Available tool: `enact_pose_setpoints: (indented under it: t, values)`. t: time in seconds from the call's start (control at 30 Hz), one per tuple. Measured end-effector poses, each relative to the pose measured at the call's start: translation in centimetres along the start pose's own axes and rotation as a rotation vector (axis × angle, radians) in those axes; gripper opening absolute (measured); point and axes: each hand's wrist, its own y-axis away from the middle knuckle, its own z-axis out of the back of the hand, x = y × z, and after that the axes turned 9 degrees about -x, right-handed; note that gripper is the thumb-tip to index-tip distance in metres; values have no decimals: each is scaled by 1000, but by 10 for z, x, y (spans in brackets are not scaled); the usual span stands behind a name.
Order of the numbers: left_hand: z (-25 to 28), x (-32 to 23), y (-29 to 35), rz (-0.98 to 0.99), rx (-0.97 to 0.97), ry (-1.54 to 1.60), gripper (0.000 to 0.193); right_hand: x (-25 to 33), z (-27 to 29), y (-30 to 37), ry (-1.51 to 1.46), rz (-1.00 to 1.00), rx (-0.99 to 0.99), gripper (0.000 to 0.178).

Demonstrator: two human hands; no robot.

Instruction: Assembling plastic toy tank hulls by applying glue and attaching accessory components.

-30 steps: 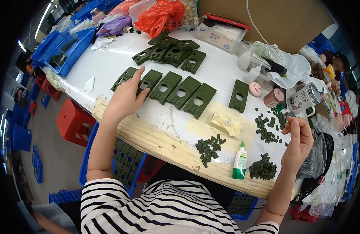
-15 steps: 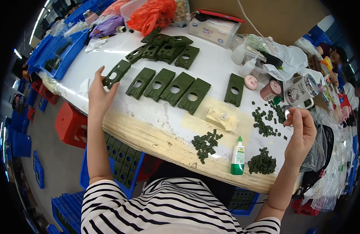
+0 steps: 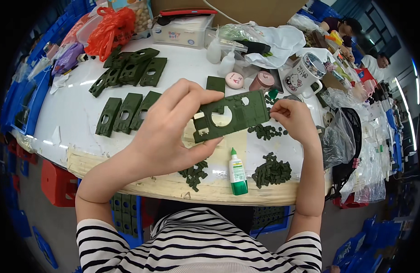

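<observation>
My left hand (image 3: pixel 166 120) is raised over the middle of the table, thumb and fingers closed on a dark green plastic hull part (image 3: pixel 246 120) with a large round hole. The part is tilted up, its far end pointing right. At that end my right hand (image 3: pixel 295 119) has its fingertips pinched together, close to the part's edge; what lies between them is too small to make out. Below the part stand a white-and-green glue bottle (image 3: pixel 238 175) and a pile of small green pieces (image 3: pixel 272 171). More small green pieces (image 3: pixel 264 132) lie partly hidden behind the part.
Similar hull parts (image 3: pixel 128 112) lie in a row at left, with a stack (image 3: pixel 132 68) behind. A clear storage box (image 3: pixel 182 32), white squeeze bottles (image 3: pixel 227 63), a pink jar (image 3: pixel 262 81) and a mug (image 3: pixel 303 75) stand at the back. Plastic bags (image 3: pixel 337 141) crowd the right.
My left hand has lifted the hull part from the table's left side and brought it to the middle. My right hand has come in beside it. The view has turned right.
</observation>
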Motion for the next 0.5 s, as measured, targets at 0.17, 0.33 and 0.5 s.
enact_pose_setpoints:
  t: [0.17, 0.33, 0.5]
  values:
    - [-14, 19, 20, 7, 4, 20, 59, 0, -15, -2, 30, 14, 95, 10]
    - [-17, 24, 28, 60, 30, 68, 58, -5, -20, -6, 17, 2, 139, 11]
    - [-18, 24, 30, 64, 44, 81, 58, 1, -19, -6, -13, -86, 137, 14]
